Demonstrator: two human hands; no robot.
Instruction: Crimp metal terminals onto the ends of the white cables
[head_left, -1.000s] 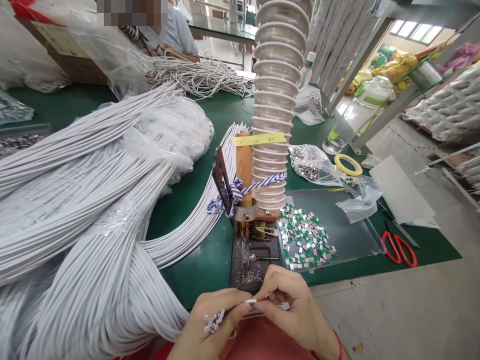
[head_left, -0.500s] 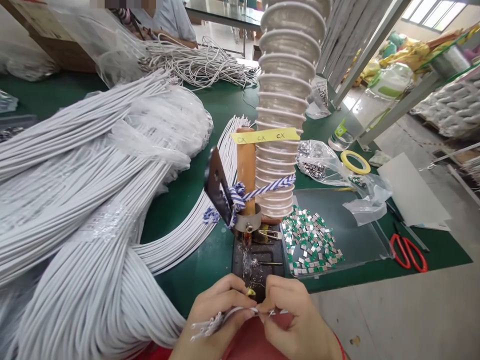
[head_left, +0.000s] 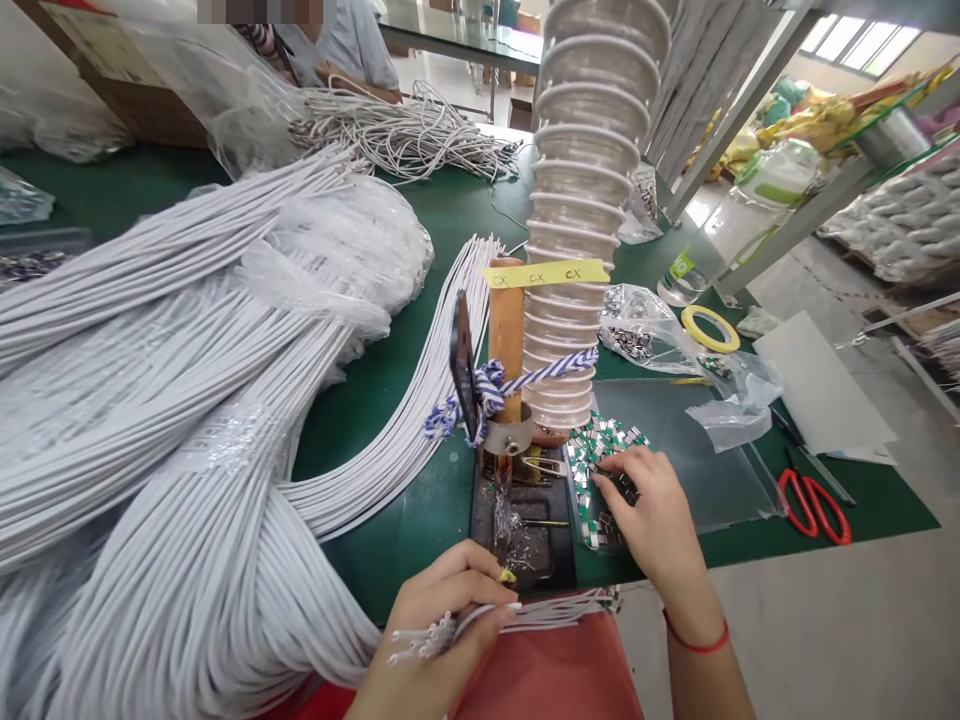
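Note:
My left hand [head_left: 442, 620] is closed around a bundle of white cables [head_left: 555, 610]. Their cut ends stick out at the left of the palm, and the rest run right over a red surface [head_left: 555, 665]. One cable end lies at the thumb and forefinger. My right hand [head_left: 649, 495] reaches into a pile of small connectors [head_left: 589, 505], silver metal with green circuit boards. Its thumb and forefinger pinch together over the pile, on what looks like one connector. A soldering stand [head_left: 510, 430] with a dark, solder-spattered base is between the hands.
A ribbed clear hose [head_left: 577, 200] rises behind the stand. Large bundles of white cable [head_left: 187, 400] cover the left of the green table. Red scissors [head_left: 814, 505], yellow tape [head_left: 710, 328] and a bottle [head_left: 697, 255] are at the right. Across the table sits another person [head_left: 345, 50].
My right hand has let go of the cable at my left hand and moved up and right to the connector pile. My left hand keeps its hold; the view has shifted slightly.

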